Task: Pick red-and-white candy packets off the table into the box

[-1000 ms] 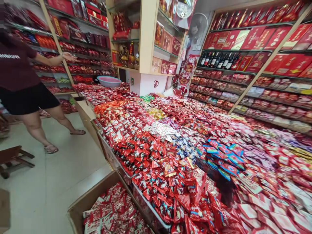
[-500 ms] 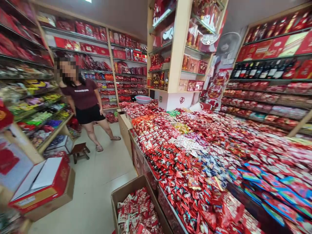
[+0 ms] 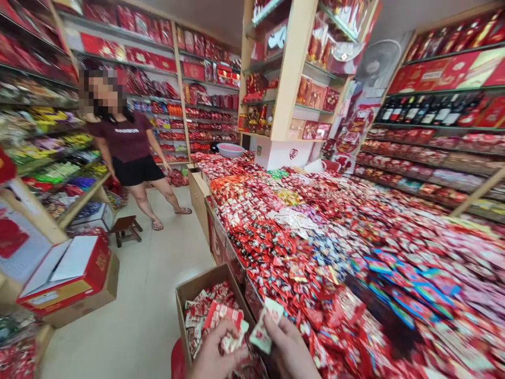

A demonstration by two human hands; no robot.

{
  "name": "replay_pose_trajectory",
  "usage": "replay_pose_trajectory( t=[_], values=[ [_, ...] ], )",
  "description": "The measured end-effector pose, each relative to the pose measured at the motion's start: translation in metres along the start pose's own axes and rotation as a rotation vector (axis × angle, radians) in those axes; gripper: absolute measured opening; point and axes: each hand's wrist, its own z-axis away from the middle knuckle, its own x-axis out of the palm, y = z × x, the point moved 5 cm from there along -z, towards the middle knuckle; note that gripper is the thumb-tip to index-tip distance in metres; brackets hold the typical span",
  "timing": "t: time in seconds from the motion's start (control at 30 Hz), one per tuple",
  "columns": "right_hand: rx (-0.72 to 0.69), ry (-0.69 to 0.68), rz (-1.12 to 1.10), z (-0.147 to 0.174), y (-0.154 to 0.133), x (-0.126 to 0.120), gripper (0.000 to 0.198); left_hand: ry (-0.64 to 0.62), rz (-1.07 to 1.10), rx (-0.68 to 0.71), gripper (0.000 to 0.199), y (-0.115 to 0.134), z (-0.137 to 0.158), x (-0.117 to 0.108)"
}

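Over the near end of a cardboard box (image 3: pixel 182 310), my left hand (image 3: pixel 221 347) has its fingers closed around small red-and-white candy packets (image 3: pixel 232 337). My right hand (image 3: pixel 286 337), just to its right by the counter's edge, pinches a pale packet with red print (image 3: pixel 266 326) between thumb and fingers. Below, the box is heaped with similar red-and-white packets (image 3: pixel 195 321). Beside it, the counter is covered by loose wrapped sweets (image 3: pixel 272 263), mostly red. What the packets contain is hidden by their wrappers.
A person (image 3: pixel 130 142) stands in the aisle at the left, near a small wooden stool (image 3: pixel 126 227). A red-and-white carton (image 3: pixel 67 279) sits on the left floor. Stocked shelves line the walls, and a shelved pillar (image 3: pixel 292 79) rises behind the sweets.
Both my hands have come into view from below, holding packets. The view has shifted slightly, so the box appears higher and a little further left.
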Motion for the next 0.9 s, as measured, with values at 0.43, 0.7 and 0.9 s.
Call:
replay_pose_trajectory(
  t=[0.43,0.7,0.9],
  values=[
    [-0.044,0.066,-0.448,0.001,-0.028,-0.002,0.025,-0.16,0.1,-0.025,0.026,0.03,-0.022,0.037],
    [-0.114,0.08,-0.496,0.007,-0.033,-0.025,0.021,-0.146,0.129,-0.06,0.026,0.026,-0.029,0.042],
    [-0.346,0.052,-0.205,0.018,-0.051,-0.042,0.01,-0.054,0.303,-0.277,0.037,0.012,-0.025,0.046]
  ],
)
